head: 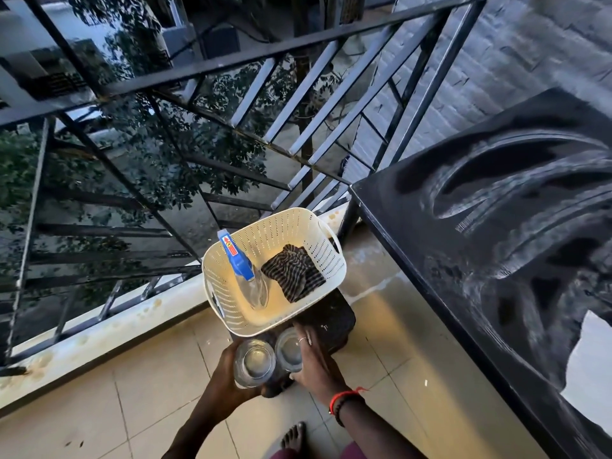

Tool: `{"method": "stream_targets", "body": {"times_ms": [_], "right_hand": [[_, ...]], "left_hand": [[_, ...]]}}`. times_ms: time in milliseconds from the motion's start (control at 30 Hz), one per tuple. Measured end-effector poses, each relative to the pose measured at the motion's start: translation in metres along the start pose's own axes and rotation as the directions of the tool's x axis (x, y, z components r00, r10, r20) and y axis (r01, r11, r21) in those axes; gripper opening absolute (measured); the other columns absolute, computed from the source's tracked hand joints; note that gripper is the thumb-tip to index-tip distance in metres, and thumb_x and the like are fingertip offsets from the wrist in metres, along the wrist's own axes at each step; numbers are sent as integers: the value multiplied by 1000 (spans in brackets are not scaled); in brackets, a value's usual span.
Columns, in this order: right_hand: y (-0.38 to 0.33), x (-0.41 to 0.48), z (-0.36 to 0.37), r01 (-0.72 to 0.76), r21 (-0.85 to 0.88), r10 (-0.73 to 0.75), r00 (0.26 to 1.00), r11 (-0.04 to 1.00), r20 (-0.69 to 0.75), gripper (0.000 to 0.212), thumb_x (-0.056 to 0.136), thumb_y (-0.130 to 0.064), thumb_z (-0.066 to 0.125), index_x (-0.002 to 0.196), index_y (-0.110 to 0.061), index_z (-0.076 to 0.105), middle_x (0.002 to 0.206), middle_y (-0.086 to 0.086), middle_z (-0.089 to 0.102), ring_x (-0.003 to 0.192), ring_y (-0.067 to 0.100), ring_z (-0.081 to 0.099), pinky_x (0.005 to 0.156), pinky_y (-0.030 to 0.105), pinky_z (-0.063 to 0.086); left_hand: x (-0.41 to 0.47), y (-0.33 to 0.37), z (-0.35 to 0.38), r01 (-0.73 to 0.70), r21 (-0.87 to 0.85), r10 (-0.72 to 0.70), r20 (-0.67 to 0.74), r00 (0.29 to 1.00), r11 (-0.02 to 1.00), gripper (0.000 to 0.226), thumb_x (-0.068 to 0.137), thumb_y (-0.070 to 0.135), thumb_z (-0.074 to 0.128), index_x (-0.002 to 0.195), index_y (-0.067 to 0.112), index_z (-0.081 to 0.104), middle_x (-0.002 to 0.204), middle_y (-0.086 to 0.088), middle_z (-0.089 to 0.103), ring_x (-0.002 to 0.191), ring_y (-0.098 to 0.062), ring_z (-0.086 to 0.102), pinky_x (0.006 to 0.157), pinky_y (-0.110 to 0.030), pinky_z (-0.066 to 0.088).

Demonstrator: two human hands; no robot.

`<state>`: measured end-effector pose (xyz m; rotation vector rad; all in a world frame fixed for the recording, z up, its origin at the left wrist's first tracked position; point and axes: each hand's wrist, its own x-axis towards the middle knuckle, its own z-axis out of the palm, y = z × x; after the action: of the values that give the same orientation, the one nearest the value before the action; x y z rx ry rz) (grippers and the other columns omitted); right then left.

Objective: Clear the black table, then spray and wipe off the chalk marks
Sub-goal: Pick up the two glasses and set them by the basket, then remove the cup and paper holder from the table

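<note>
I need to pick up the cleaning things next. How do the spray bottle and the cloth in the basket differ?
The spray bottle is clear with a blue head; the cloth is dark and striped. The bottle is rigid and leans against the basket wall, head up past the rim; the cloth lies crumpled on the bottom. The bottle sits to the left, the cloth to the right. Both are in the white basket, untouched.

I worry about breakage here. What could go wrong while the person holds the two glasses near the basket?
1. The left hand and right hand each hold a glass side by side; they may knock together.
2. The small dark stool already carries the basket, so little space remains and a glass could slip onto the tiled floor near the bare foot.
</note>
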<state>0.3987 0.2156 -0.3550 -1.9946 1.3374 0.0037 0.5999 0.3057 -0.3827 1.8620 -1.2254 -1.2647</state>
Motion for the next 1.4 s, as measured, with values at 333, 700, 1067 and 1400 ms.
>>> {"method": "stream_targets", "body": {"times_ms": [333,700,1067,1400], "right_hand": [[-7,-22,-17,-74,1,74,997,997,4,119,73,-16,77,146,-36,-14,157,11,1,142,26,21,105,29,40],[-28,-69,-74,-79,78,92,979,994,-180,114,76,-18,74,145,-41,-14,157,3,-1,142,21,21,106,30,38],[-16,-146,-162,-131,292,254,862,947,-438,76,89,-30,58,148,-28,10,148,-1,24,139,14,22,110,19,25],[51,-249,-233,-140,533,507,574,835,-643,63,92,-25,55,145,-29,23,141,-5,32,132,8,32,109,18,28]], "left_hand": [[-30,24,-7,-10,260,57,-175,983,966,126,44,81,72,143,12,35,142,-5,47,126,-25,49,102,-40,44],[-73,98,21,-95,244,130,-134,982,965,94,74,82,40,130,7,48,128,-10,53,119,-25,54,94,3,25],[-34,266,76,-505,207,512,25,859,838,45,92,61,37,120,28,51,114,7,55,110,-3,49,94,-7,34],[-44,368,180,-704,149,649,293,702,694,37,93,52,36,111,26,55,110,9,56,105,10,49,92,0,28]]}}
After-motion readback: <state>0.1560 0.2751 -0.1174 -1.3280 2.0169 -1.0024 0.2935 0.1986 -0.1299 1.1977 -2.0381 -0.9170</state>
